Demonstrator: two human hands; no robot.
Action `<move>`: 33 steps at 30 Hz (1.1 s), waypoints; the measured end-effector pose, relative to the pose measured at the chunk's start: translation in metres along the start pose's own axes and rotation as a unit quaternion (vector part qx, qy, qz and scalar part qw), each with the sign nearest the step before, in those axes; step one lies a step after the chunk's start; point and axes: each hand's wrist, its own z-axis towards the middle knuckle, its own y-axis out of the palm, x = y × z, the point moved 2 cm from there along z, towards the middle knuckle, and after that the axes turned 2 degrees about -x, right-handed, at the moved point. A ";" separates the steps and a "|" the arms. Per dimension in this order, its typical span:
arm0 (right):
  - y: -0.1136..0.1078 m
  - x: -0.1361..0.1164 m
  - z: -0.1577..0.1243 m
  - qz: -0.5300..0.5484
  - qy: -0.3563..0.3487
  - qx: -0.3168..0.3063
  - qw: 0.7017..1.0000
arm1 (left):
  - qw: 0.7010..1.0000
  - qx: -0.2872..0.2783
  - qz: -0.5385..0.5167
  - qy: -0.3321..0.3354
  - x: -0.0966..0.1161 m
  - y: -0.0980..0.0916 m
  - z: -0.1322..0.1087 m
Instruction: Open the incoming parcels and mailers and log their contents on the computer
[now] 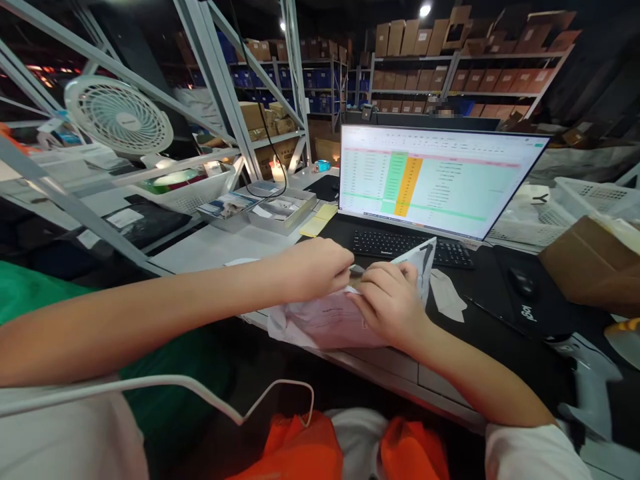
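A white plastic mailing bag [325, 319] lies over the front edge of the desk, with one corner standing up near the keyboard. My left hand [320, 268] is closed at the bag's upper edge, its fingertips curled inward and mostly hidden. Close beside it, my right hand [393, 300] pinches the bag's edge between thumb and fingers. Between the two hands a small gap shows something brownish, too little to name. A white paper slip [447, 295] rests on the black desk mat to the right of my right hand.
Behind the hands stand a keyboard [383, 245] and a monitor [430, 180] with a spreadsheet. A mouse [523, 283], a cardboard box [595, 263] and a barcode scanner [590, 380] are at right. Grey trays [283, 213] and a fan [120, 117] are at left. A white cable [190, 381] crosses below.
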 end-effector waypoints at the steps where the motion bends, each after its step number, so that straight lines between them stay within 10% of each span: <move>1: -0.002 -0.001 -0.002 0.000 -0.013 -0.001 1.000 | 1.000 0.017 0.023 0.004 0.000 -0.002 0.002; 12: -0.045 0.027 -0.052 0.052 -0.067 -0.128 0.988 | 0.973 0.160 0.118 0.119 -0.086 0.019 -0.004; 17: -0.038 0.008 -0.028 -0.004 -0.038 -0.155 0.987 | 0.966 0.195 -0.060 0.156 -0.053 0.002 -0.018; 24: -0.010 -0.023 -0.004 -0.039 -0.121 -0.179 0.976 | 0.981 -0.005 -0.049 0.187 -0.014 0.024 -0.071; 33: -0.037 -0.001 -0.046 0.006 -0.163 -0.180 0.970 | 0.961 0.110 -0.046 0.250 -0.020 0.051 -0.113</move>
